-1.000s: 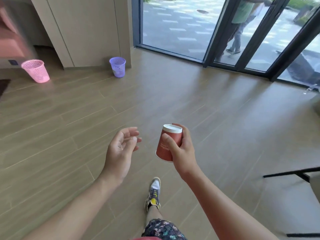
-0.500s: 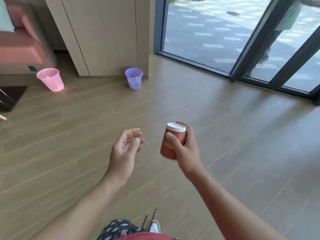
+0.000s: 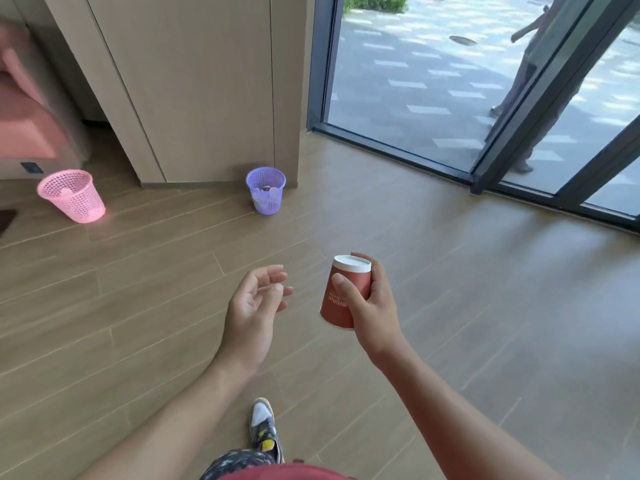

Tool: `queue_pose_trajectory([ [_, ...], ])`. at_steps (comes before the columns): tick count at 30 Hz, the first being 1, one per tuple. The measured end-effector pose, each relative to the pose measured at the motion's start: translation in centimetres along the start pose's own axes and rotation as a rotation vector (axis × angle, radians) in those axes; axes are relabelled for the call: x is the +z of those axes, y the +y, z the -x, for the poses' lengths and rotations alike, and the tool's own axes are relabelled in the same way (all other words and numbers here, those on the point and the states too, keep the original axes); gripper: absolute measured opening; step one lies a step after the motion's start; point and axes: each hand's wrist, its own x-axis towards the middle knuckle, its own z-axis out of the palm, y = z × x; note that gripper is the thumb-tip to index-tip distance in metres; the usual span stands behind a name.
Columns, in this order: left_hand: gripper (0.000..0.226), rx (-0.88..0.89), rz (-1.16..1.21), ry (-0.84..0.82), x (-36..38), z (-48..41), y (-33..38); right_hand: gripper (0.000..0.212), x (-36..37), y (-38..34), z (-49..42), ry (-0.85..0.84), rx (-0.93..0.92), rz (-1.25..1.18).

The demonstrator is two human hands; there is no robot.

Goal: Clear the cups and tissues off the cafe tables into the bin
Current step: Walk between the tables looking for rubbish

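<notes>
One cup (image 3: pixel 344 299), in right grip (image 3: pixel 375 308) (thumb across) — left grip (image 3: pixel 252 311) slack

A red paper cup (image 3: pixel 346 296) with a white base and white lettering. A purple mesh bin (image 3: pixel 266 190), a pink mesh bin (image 3: pixel 72 195), a tan wood-plank floor (image 3: pixel 450 306).

Open floor (image 3: pixel 381 216) lies ahead of both hands up to the purple bin (image 3: pixel 265 190), which stands against the wall panel (image 3: pixel 207 91); the pink bin (image 3: pixel 72 195) sits far left.
</notes>
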Motion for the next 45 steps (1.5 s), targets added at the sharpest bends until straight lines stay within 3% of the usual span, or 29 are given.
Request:
queue_pose_trajectory([
  [9, 0.025, 0.018, -0.032, -0.048, -0.7, -19.1, 2.9, 0.063, 6.9, -3.1, -17.5, -0.004, -0.014, -0.017],
  [19, 0.026, 0.01, -0.063, -0.017, 2.1, -39.8, 1.8, 0.059, 9.9, -1.7, -39.0, -0.007, 0.004, -0.032],
  [29, 0.023, -0.018, -0.075, 0.093, 7.7, -61.2, 2.8, 0.048, 11.4, -4.4, -63.2, -0.118, -0.003, -0.042],
  [35, 0.025, -0.043, -0.065, 0.145, 8.0, -69.6, 2.6, 0.04, 13.4, -4.5, -72.7, -0.134, 0.03, -0.028],
  [41, 0.02, -0.08, -0.056, 0.168, 6.7, -78.1, 1.3, 0.052, 17.4, -3.5, -81.0, -0.149, 0.075, -0.02],
  [45, 0.018, -0.101, -0.074, 0.142, 5.2, -85.5, 0.9, 0.045, 20.8, -3.0, -86.9, -0.168, 0.095, -0.02],
])
